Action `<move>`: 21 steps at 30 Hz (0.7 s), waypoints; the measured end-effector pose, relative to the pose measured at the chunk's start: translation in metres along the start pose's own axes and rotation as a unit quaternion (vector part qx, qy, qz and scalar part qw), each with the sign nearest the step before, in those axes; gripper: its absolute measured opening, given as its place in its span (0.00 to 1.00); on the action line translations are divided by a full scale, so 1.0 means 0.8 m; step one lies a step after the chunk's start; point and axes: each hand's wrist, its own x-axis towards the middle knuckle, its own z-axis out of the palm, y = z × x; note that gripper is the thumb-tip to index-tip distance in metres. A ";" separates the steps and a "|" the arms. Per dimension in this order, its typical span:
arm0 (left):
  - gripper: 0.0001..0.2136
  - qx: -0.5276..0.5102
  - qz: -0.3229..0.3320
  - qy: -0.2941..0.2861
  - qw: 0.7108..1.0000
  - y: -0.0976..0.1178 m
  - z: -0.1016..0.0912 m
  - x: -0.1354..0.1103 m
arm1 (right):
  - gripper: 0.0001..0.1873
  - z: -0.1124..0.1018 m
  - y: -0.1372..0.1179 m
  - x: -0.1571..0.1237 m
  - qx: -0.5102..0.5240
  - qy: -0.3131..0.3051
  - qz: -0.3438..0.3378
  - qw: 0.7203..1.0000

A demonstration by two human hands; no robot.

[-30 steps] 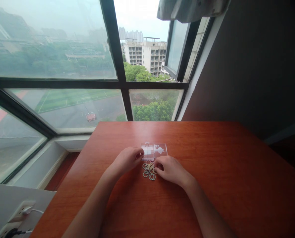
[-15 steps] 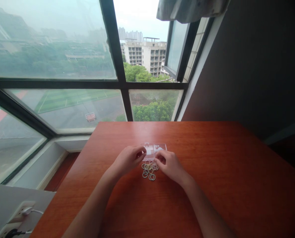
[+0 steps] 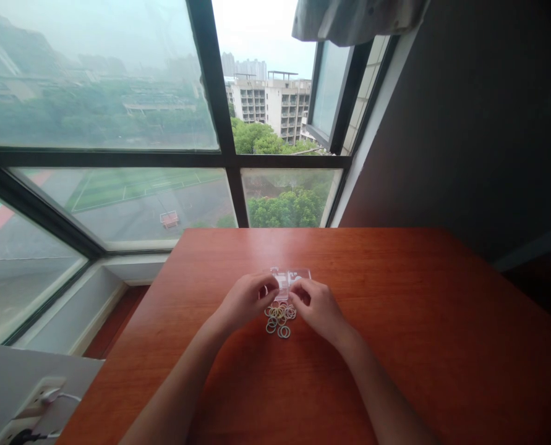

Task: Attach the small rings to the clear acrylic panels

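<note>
A clear plastic box (image 3: 305,274) lies on the wooden table, partly covered by my hands. Just in front of it is a loose heap of small pale rings (image 3: 279,314), which look like hair ties in pastel shades. My left hand (image 3: 250,299) is at the box's left front, thumb and fingertips drawn together in a pinch. Across from it my right hand (image 3: 318,305) pinches near the box's front right, beside the heap. Whatever sits between the fingertips of either hand is too small to make out.
The reddish-brown table (image 3: 418,321) reaches to a dark-framed window (image 3: 164,158). A dark wall (image 3: 465,123) rises on the right. At the lower left, a wall socket (image 3: 43,395) has plugs and cords in it.
My left hand has shifted slightly right, closer to my right hand and over the left part of the box. My right hand and the rings stay nearly the same.
</note>
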 end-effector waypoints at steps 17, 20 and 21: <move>0.07 0.128 -0.078 0.134 0.979 -0.037 0.009 0.005 | 0.05 0.002 0.010 -0.004 -0.075 -0.070 0.009 0.995; 0.07 0.131 -0.078 0.131 0.980 -0.037 0.008 0.005 | 0.05 0.002 0.009 -0.004 -0.084 -0.078 0.011 0.993; 0.07 0.133 -0.078 0.131 0.979 -0.038 0.008 0.005 | 0.05 0.002 0.009 -0.004 -0.087 -0.080 0.014 0.993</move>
